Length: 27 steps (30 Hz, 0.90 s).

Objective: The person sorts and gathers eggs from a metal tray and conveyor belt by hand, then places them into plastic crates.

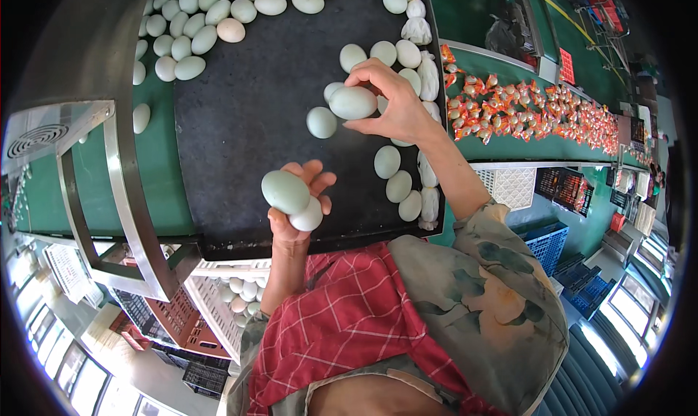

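My left hand (298, 190) cups two eggs, a pale green one (283, 192) over a whiter one (307, 214), above the lower part of a black tray (225, 125). Farther up and right, my right hand (396, 107) has its thumb and fingers around a white egg (353, 102). A pale green egg (321, 122) lies just left of that hand, and another peeks out behind the held egg. More loose eggs (387, 161) lie along the tray's right side, beside a column of crumpled white pouches (429, 78). Many eggs (218, 11) are grouped at the top left.
A steel frame (129, 183) crosses a green belt (156, 190) on the left. To the right, orange-wrapped eggs (531, 113) cover another belt. An egg crate (211, 307) stands below the tray; plastic crates (542, 241) sit at lower right. Small figures of people (654, 180) appear far right.
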{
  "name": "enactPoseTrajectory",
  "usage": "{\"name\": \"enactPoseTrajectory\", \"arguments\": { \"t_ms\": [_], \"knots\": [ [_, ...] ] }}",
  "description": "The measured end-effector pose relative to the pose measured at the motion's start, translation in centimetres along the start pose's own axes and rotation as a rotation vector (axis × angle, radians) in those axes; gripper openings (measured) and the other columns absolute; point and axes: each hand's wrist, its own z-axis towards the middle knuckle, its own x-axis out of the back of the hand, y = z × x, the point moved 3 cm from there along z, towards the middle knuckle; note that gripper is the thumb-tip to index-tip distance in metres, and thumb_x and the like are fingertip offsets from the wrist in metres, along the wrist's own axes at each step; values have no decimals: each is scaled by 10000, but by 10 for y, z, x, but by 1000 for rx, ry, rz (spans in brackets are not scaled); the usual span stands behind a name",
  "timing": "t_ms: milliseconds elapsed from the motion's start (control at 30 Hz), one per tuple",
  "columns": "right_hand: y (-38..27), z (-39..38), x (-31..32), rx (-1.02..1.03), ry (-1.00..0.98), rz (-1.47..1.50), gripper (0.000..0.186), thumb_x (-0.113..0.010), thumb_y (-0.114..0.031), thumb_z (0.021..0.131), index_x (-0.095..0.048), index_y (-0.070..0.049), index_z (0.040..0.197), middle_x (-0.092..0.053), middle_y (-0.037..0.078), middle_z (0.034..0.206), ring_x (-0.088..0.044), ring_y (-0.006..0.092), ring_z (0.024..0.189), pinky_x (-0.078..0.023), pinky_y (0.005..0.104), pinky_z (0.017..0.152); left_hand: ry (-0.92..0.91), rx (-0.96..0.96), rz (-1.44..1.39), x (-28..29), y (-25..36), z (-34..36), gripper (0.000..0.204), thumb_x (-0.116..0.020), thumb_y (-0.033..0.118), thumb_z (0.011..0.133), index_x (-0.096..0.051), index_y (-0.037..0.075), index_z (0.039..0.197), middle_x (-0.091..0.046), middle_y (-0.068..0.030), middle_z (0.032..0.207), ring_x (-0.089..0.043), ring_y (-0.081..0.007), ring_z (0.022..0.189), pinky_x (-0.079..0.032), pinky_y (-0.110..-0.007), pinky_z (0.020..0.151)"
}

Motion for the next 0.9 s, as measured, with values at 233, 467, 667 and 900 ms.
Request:
{"name": "enactPoseTrajectory", "arguments": {
  "t_ms": [233, 467, 667, 900],
  "knots": [
    [-10, -10, -19, 100, 53, 289, 517, -783, 20, 618, -575, -67, 1082, -544, 63, 1122, -562, 181, 1015, -484, 306, 859, -5, -44, -27, -4, -1, 4, 742, -753, 572, 706, -462, 161, 1249, -438, -163, 1379, -506, -374, 1200, -557, -317, 686],
    [-16, -32, -60, 119, -158, -82, 476, -766, -32, 611, -570, -83, 1042, -554, 94, 1065, -569, 298, 995, -497, 383, 803, 99, -115, 56, 11, 9, -24, 810, -754, 582, 696, -421, 142, 1289, -542, -130, 1254, -573, -318, 1088, -529, -330, 676],
    [7, -60, -93, 186, -342, -269, 558, -787, -66, 597, -550, -77, 1101, -535, 82, 1084, -525, 286, 1017, -472, 393, 857, 330, -228, 180, 14, 32, -54, 849, -776, 608, 648, -437, 103, 1240, -640, -56, 996, -635, -237, 877, -532, -307, 620],
    [8, -5, -57, 212, -525, -171, 560, -775, -183, 695, -524, -25, 1170, -523, 137, 1174, -499, 325, 1092, -435, 414, 936, 301, -278, 213, 9, 35, -59, 788, -800, 527, 680, -463, 37, 1197, -628, -95, 992, -644, -269, 906, -550, -324, 636]
  ]
}}
